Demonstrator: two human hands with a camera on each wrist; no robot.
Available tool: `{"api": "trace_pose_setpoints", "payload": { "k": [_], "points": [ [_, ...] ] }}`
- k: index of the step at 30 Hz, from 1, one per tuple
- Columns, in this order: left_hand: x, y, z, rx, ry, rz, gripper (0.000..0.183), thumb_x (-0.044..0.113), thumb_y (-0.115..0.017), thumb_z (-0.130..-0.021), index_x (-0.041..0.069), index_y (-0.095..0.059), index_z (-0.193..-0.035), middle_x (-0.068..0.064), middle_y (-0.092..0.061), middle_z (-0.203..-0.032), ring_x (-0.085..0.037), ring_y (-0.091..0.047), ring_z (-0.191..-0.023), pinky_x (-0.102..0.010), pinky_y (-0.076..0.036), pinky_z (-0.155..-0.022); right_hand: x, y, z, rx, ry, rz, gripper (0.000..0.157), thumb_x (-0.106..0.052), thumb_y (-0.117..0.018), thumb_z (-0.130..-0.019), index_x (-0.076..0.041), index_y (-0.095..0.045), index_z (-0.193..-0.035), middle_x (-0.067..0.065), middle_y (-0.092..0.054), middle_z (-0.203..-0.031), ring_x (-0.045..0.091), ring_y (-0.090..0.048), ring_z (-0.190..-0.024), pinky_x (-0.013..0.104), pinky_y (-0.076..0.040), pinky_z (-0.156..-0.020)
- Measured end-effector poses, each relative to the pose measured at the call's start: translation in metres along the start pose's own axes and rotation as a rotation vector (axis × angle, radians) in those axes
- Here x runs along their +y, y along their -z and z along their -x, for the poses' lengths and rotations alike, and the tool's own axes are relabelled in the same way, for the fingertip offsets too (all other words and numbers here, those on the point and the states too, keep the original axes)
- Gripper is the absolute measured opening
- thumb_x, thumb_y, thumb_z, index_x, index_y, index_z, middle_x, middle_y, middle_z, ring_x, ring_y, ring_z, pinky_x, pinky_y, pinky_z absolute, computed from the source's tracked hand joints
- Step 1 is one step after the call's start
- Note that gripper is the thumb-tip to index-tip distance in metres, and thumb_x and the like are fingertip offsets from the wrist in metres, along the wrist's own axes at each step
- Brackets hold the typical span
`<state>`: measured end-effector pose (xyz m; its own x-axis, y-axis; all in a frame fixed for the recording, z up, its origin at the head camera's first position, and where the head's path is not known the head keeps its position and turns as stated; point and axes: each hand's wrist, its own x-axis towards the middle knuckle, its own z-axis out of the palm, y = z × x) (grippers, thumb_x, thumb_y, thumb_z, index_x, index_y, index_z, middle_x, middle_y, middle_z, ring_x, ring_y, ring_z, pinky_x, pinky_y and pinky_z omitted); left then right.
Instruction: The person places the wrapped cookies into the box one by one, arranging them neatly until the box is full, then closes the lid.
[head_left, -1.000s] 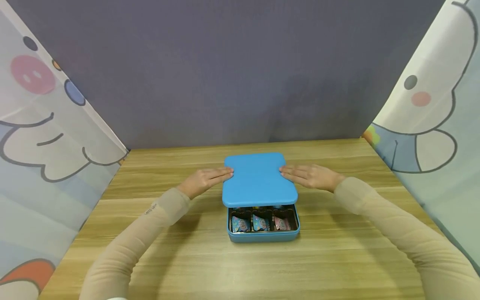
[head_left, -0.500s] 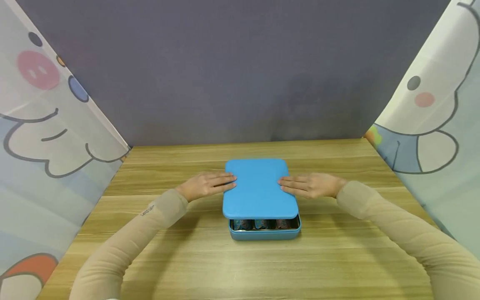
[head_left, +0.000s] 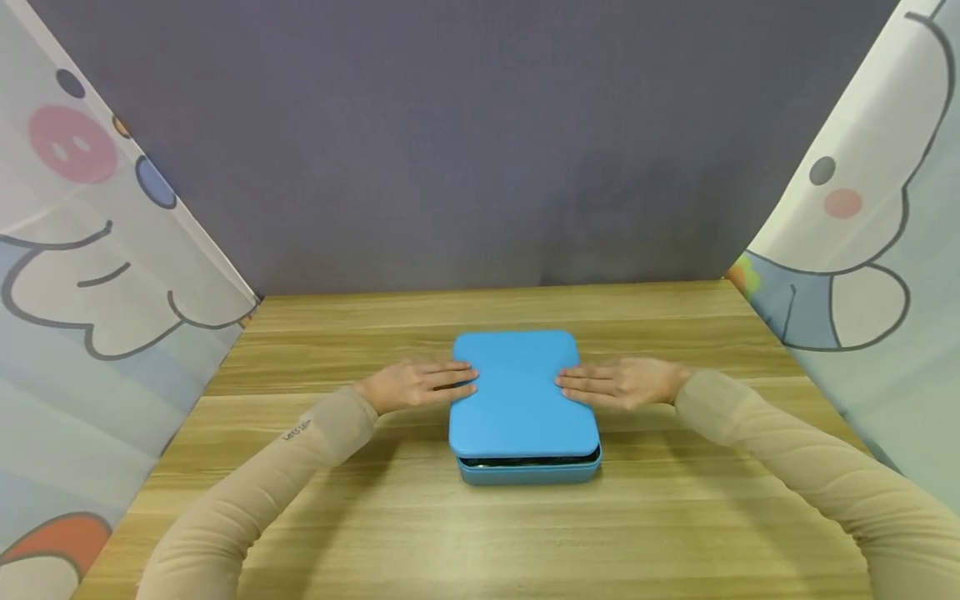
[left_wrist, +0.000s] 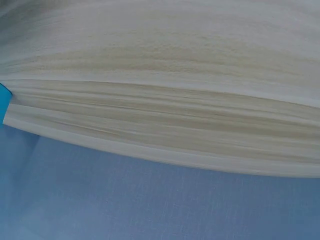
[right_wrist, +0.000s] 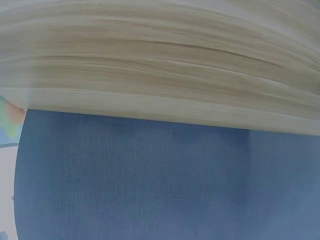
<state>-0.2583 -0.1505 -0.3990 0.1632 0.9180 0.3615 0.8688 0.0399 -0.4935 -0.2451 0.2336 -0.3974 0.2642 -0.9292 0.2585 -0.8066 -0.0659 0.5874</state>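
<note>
A blue rectangular lid (head_left: 521,400) covers most of a blue tin (head_left: 528,475); its front edge stops short of the tin's front rim, leaving a dark slit. My left hand (head_left: 415,385) holds the lid's left edge, fingers flat over the top and the thumb hidden. On the opposite edge my right hand (head_left: 626,383) holds it the same way, its thumb also out of sight. The tin's contents are hidden apart from a dark glimpse through the slit. In the left wrist view, only a blue corner (left_wrist: 4,102) shows at the left edge.
The tin stands on a wood-grain table (head_left: 525,550). Behind the table rises a dark grey-blue panel (head_left: 480,150). Cartoon-printed cloths hang at the left (head_left: 45,433) and right (head_left: 922,392).
Both hands have brought the lid toward the body and down over the tin. The wrapped pieces in the dark compartments, visible earlier at the front, are now covered.
</note>
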Motion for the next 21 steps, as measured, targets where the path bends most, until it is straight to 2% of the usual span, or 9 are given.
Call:
{"api": "trace_pose_setpoints", "payload": {
  "k": [11, 21],
  "points": [
    [0.0028, -0.0037, -0.0047, 0.008, -0.007, -0.005, 0.039, -0.003, -0.026, -0.099, 0.006, -0.057, -0.121, -0.011, -0.057, -0.125, -0.022, -0.057, -0.113, -0.029, -0.048, -0.094, -0.0024, 0.0011, 0.0038, -0.026, 0.014, 0.047, 0.039, 0.008, -0.028, -0.096, 0.003, -0.049, -0.128, 0.015, -0.057, -0.123, 0.026, -0.057, -0.113, 0.033, -0.052, -0.088],
    [0.0097, -0.0052, -0.0034, -0.039, -0.009, 0.048, 0.038, -0.002, -0.028, -0.099, 0.004, -0.055, -0.124, -0.013, -0.054, -0.128, -0.025, -0.054, -0.116, -0.032, -0.047, -0.096, -0.0044, 0.0009, 0.0058, -0.005, 0.037, 0.03, 0.038, 0.007, -0.029, -0.097, 0.003, -0.046, -0.13, 0.016, -0.056, -0.125, 0.027, -0.058, -0.111, 0.034, -0.052, -0.088]
  ]
}}
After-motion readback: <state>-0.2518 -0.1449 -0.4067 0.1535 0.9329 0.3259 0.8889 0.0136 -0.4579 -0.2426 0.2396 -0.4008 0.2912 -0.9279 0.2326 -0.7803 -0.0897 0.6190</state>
